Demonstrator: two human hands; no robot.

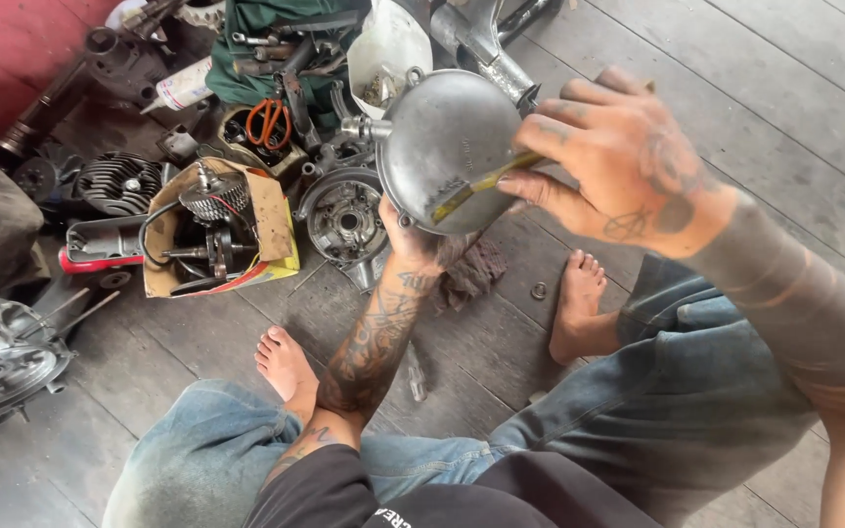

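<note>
Metal cover (447, 137) in left hand (411, 244) grip

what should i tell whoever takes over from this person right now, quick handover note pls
Left hand: grips the round grey metal cover from below, holding it up over the floor, with a dark rag at the same hand.
Right hand: fingers pinch a thin yellow-handled tool laid across the cover's face.
Nearby: a round engine part on the floor behind the cover, a cardboard box with a crank and gear, a washer by the foot.
Done: cover is off and in hand.
Left: how clean the face is cannot be told; parts lie loose.
</note>
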